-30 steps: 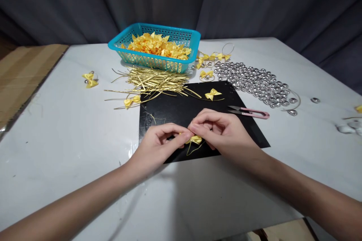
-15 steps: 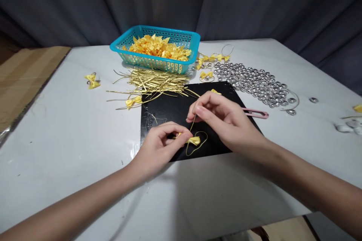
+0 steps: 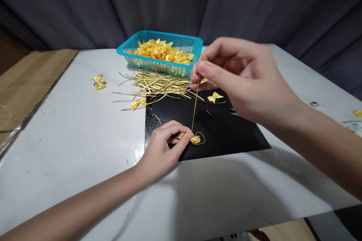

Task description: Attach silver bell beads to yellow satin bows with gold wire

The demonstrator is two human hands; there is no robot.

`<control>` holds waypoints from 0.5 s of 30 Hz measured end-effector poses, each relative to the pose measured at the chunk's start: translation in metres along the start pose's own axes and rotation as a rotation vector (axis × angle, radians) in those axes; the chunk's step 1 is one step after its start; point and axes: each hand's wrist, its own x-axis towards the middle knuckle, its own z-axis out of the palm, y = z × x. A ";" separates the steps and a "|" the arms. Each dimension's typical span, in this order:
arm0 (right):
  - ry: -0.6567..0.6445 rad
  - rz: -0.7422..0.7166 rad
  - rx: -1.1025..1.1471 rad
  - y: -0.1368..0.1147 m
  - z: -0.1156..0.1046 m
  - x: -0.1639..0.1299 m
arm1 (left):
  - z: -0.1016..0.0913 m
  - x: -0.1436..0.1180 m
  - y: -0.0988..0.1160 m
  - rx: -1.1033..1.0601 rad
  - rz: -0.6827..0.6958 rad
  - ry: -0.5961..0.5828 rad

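My left hand (image 3: 162,147) rests on the black mat (image 3: 226,135) and pinches a small yellow ribbon bow (image 3: 195,140) against it. A gold wire (image 3: 195,105) runs from the bow straight up to my right hand (image 3: 240,77), which grips its upper end between thumb and forefinger, raised well above the mat. A small loop of the wire lies beside the bow.
A teal basket (image 3: 161,64) of yellow bows stands at the back, with a pile of gold wires (image 3: 155,83) in front of it. Loose bows lie at the left (image 3: 98,82), by the mat's corner (image 3: 138,102) and on the mat (image 3: 214,97). Cardboard (image 3: 28,79) covers the left edge.
My right hand has risen from the bow, drawing the gold wire upward; the loop beside the bow has shrunk. The left hand keeps holding the bow in place.
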 end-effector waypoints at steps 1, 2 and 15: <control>-0.008 -0.029 -0.006 -0.004 -0.001 0.004 | 0.000 0.000 0.000 0.010 0.007 0.003; -0.018 -0.064 -0.009 -0.008 -0.002 0.008 | 0.000 -0.001 0.000 0.016 0.013 0.008; 0.049 -0.099 0.025 -0.049 0.007 0.060 | 0.000 0.000 0.000 0.069 0.043 0.023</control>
